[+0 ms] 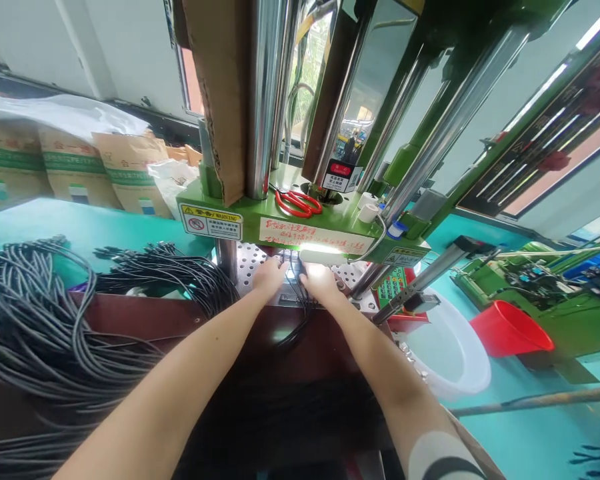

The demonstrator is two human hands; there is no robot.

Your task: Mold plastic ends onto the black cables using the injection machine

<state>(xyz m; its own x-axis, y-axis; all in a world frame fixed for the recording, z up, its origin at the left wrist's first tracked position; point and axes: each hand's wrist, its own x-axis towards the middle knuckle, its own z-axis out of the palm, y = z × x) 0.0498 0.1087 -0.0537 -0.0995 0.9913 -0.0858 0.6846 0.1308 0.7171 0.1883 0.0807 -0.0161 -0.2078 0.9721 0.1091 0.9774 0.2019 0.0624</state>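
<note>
Both hands reach under the green press head (253, 223), at a metal mould (290, 293) on the perforated plate. My left hand (269, 277) is at the mould's left side, its fingers drawn together; what they hold, if anything, is too small to tell. On the right side, my right hand (320, 281) has its fingers closed near the black cables (300, 317), which run over the mould and hang off its front edge. Whether those fingers grip a cable is unclear. A bright lamp (325, 250) shines just above.
Bundles of black cables (35, 320) lie at the left, with another bundle (165, 270) beside the press. Red-handled scissors (297, 202) rest on the press head. At the right are a green button panel (393, 285), a white tub (473, 360) and a red bucket (510, 330).
</note>
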